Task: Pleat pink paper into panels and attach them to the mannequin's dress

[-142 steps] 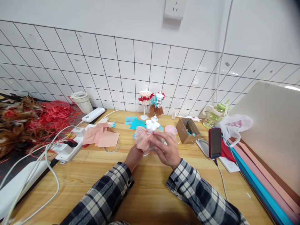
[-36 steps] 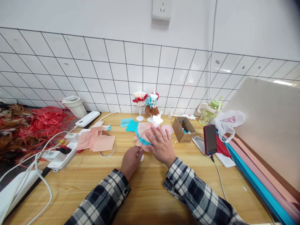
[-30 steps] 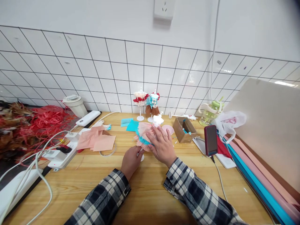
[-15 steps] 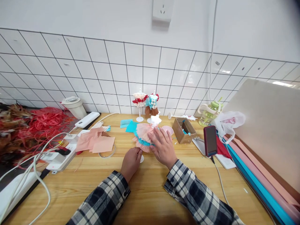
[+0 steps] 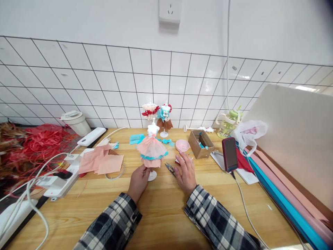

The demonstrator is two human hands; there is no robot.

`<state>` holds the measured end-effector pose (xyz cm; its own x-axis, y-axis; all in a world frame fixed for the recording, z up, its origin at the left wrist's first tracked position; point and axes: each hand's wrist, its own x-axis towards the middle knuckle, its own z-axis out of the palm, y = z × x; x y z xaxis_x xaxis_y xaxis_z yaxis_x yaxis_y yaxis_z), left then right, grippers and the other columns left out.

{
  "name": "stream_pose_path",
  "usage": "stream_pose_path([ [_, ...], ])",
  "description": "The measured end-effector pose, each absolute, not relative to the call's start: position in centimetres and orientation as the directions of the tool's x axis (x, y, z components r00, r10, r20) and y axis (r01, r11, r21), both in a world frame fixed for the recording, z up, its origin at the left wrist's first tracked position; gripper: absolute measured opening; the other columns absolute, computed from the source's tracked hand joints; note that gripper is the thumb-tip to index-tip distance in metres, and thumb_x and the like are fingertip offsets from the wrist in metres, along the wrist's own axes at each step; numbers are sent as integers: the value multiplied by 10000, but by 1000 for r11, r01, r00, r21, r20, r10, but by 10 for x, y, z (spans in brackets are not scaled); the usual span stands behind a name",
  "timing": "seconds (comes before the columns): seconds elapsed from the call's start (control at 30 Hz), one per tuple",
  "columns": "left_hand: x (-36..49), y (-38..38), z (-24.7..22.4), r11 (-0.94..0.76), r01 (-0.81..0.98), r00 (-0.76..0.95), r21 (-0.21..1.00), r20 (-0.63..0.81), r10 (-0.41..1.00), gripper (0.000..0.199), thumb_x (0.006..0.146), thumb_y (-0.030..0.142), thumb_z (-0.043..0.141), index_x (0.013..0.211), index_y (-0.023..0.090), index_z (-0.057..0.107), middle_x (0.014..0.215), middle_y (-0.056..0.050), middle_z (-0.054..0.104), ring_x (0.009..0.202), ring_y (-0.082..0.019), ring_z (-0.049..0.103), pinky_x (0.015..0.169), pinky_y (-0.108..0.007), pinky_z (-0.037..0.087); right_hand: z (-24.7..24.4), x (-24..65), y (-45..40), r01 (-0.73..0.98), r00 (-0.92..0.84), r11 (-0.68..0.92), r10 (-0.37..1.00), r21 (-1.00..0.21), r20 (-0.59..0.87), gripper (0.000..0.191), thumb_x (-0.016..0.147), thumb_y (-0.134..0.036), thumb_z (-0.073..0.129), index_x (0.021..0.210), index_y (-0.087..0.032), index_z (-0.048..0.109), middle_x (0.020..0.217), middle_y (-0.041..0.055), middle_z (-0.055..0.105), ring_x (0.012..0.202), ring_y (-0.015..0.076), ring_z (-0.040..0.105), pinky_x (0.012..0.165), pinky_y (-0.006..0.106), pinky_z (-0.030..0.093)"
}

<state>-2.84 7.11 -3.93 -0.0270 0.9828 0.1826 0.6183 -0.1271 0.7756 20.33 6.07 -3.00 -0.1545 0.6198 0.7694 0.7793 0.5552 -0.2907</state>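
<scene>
A miniature dress-form mannequin stands upright in a peach paper skirt with a turquoise band near its hem. My left hand is closed at the bottom of the skirt, its fingertips around the stand just above the round white base; the exact grip is partly hidden. To the right, my right hand is open, fingers stretched out, apart from the dress. Small thread snips lie beside its thumb, partly covered. A pink dish is just beyond its fingertips.
Two more dressed mannequins stand by the tiled wall. Peach paper sheets, a power strip and cables are on the left. At right are a cardboard box, a propped phone, a bottle and coloured sheets.
The mannequin has gone from tilted to upright on its base. My right hand has come off the skirt and moved right, beside the snips. My left hand stays at the stand.
</scene>
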Motion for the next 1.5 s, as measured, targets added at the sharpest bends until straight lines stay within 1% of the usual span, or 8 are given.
stream_pose_path([
  [0.17,-28,69,-36,-91,626,-62,774,166,984,349,863,431,439,751,185,660,688,-32,690,618,-183,604,582,-268,415,-25,198,53,729,-196,617,603,-296,774,417,905,-224,477,1321,-220,458,1300,120,536,1223,262,463,1016,476,359],
  [0.37,-27,70,-39,-91,652,-47,753,160,986,284,840,363,460,846,191,686,795,-46,726,723,-204,647,646,-280,451,21,190,57,581,-40,540,766,-609,642,266,940,-308,430,1131,-206,585,1027,75,635,975,208,554,868,378,427],
  [0.53,-28,69,-42,-189,708,53,680,216,975,309,860,373,433,852,200,688,848,-64,730,808,-228,652,712,-313,467,55,187,75,455,-47,420,892,-785,450,288,884,-362,513,1083,-191,631,911,41,644,817,171,550,754,307,439],
  [0.67,-28,67,-42,-235,717,96,657,241,966,332,874,360,403,836,192,687,858,-76,719,822,-230,644,740,-336,479,63,183,80,419,-42,309,946,-854,321,193,790,-359,609,833,-180,666,762,10,613,660,136,477,621,262,404],
  [0.97,-24,67,-31,-433,602,234,671,371,899,290,826,289,424,796,245,709,989,-48,725,1055,-231,606,956,-362,450,62,174,84,477,-58,406,899,-780,433,118,762,-304,643,723,-192,643,744,-1,598,639,126,469,630,258,404],
  [1.27,-32,70,-44,-246,708,85,662,265,960,345,861,331,393,871,206,714,971,-63,734,941,-222,654,841,-318,498,38,182,69,514,-22,530,794,-674,607,176,868,-293,530,749,-189,607,759,30,617,690,149,528,632,278,420],
  [1.37,-37,74,-49,-200,746,64,635,230,971,416,892,348,349,931,178,727,998,-98,738,963,-246,662,854,-345,494,10,188,64,635,-146,544,782,-549,606,158,886,-261,509,818,-192,634,811,51,645,807,186,568,760,332,438],
  [1.5,-39,82,-45,-201,802,98,562,207,973,415,900,315,341,992,195,728,1079,-108,721,1020,-259,645,923,-368,453,-21,190,60,726,-369,562,805,-397,465,248,874,-296,551,1095,-217,630,1121,82,647,1040,243,548,919,404,416],
])
